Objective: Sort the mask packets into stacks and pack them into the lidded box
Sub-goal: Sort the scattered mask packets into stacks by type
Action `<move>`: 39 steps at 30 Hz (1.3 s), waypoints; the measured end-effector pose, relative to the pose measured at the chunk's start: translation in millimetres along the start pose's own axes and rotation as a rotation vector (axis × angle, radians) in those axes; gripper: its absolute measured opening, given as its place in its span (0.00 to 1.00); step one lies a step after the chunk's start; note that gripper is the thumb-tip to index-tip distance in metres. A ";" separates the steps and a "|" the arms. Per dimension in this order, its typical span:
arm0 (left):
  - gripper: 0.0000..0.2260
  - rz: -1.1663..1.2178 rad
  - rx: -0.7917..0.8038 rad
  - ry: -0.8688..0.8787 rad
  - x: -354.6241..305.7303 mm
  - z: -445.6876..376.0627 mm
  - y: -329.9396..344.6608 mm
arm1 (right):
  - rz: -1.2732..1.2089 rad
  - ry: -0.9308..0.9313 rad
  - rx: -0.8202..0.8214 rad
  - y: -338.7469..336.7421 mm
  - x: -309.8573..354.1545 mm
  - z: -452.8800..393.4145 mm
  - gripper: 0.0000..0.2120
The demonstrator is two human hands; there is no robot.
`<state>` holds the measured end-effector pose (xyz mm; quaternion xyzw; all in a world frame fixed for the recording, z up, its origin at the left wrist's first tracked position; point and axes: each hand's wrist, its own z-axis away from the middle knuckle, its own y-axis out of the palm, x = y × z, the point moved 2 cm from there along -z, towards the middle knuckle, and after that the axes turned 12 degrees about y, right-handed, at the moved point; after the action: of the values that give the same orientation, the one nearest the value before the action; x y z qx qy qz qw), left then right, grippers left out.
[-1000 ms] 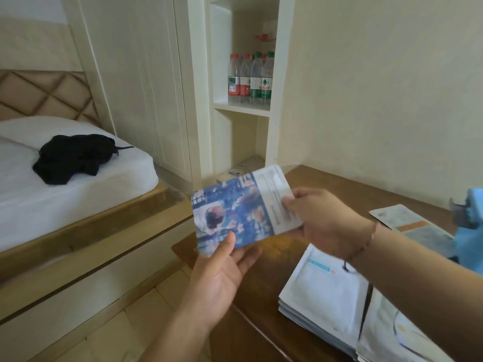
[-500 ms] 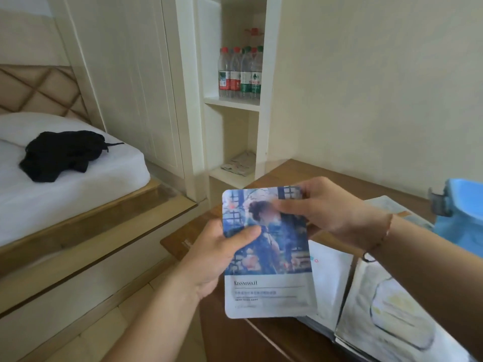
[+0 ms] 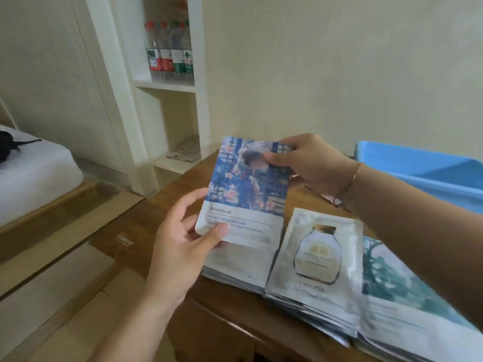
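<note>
Beside packet stacks (image 3: 311,259), blue box (image 3: 418,168); bottles (image 3: 171,52) behind.

Single head-worn view, forward and down, close over the table (image 3: 162,220).

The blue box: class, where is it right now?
In the head view the blue box sits at the far right of the wooden table, against the wall, behind the right hand and the packet stacks.

Bedroom, probably hotel: bed (image 3: 31,173), built-in wardrobe (image 3: 52,74), shelf niche holding water bottles (image 3: 170,53).
</note>
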<state>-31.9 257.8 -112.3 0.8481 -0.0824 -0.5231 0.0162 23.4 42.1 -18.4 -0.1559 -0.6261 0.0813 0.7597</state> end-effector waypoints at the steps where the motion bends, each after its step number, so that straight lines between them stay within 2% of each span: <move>1: 0.18 -0.037 0.035 0.046 -2.1 2.4 7.5 | 0.012 0.017 0.001 -10.5 -4.5 4.2 0.11; 3: 0.13 -0.092 0.137 0.080 -3.7 7.8 24.1 | 0.024 0.045 -0.014 -30.6 -15.2 14.1 0.11; 7: 0.15 -0.056 0.312 0.048 -10.4 19.0 64.3 | 0.020 0.086 -0.093 -78.9 -37.3 36.2 0.08; 11: 0.16 -0.225 0.368 0.124 -21.4 37.6 105.7 | 0.007 0.151 -0.162 -129.3 -65.7 72.0 0.08; 15: 0.16 -0.347 0.450 0.311 -30.3 69.0 156.7 | 0.031 0.208 -0.239 -175.6 -104.5 113.4 0.09; 18: 0.16 -0.422 0.539 0.592 -27.5 95.6 198.5 | 0.008 0.265 -0.262 -207.6 -130.8 144.2 0.11; 20: 0.18 -0.439 0.570 0.711 -21.4 111.1 221.4 | -0.002 0.299 -0.257 -224.4 -143.9 160.1 0.16; 22: 0.18 -0.471 0.567 0.782 -17.3 118.0 234.9 | -0.023 0.322 -0.257 -235.8 -153.6 168.1 0.17; 25: 0.17 -0.534 0.506 0.873 -16.2 114.3 235.0 | -0.058 0.335 -0.246 -235.6 -158.9 164.6 0.12; 30: 0.16 -0.765 0.339 1.035 -10.2 97.2 195.6 | -0.053 0.282 -0.240 -197.5 -152.4 135.9 0.09; 34: 0.14 -0.857 0.290 1.094 -3.0 91.0 165.9 | 0.217 0.160 -0.284 -171.5 -148.9 113.0 0.06; 39: 0.11 -0.883 0.402 1.017 2.0 96.8 158.9 | 0.578 0.139 -0.352 -163.1 -151.9 102.6 0.13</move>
<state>-136.7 106.5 -139.8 0.9282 0.1926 0.0059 -0.3182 -119.3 -145.5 -86.7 -0.4606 -0.5072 0.1734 0.7075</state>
